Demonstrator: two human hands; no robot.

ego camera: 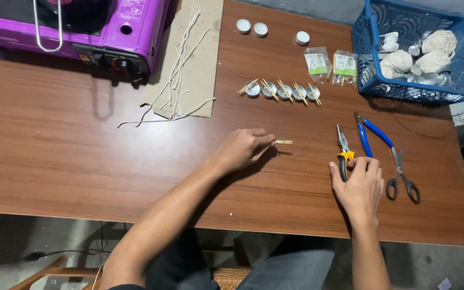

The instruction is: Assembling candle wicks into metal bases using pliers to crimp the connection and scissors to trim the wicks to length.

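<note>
My left hand (244,149) rests on the brown wooden table (81,161) and pinches a pair of small wooden sticks (284,142) that point right. My right hand (360,188) lies on the handles of the yellow-and-black pliers (342,149), fingers curled over them, with the blue-handled pliers (363,137) just to the right. A row of several small metal cups (283,91), each with sticks laid across it, stands farther back.
Grey scissors (402,175) lie right of my right hand. A blue basket (414,48) of wick bundles and metal cups sits at the back right, two small packets (330,64) beside it. A purple portable stove (71,27) and cardboard with white wicks (183,59) are at the back left.
</note>
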